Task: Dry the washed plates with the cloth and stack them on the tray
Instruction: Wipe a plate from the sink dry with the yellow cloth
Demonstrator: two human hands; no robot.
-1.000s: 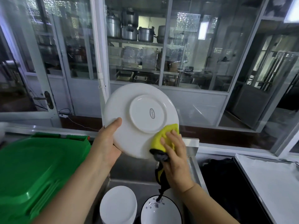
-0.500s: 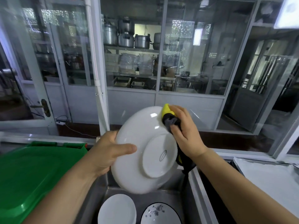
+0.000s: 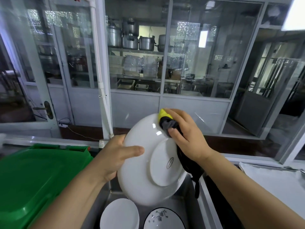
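Round white ceramic plate (image 3: pixel 145 171), frame centre, above the steel sink (image 3: pixel 184 197): your left hand (image 3: pixel 113 157) grips its rim, underside tilted toward you for wiping. Your right hand (image 3: pixel 184 134) clutches the yellow-and-black cloth (image 3: pixel 166 121) against the upper rim.

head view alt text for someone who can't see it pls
A left hand holds a white plate, underside showing, over a steel sink while the right hand rubs its upper rim with a yellow and black cloth. More plates sit below.
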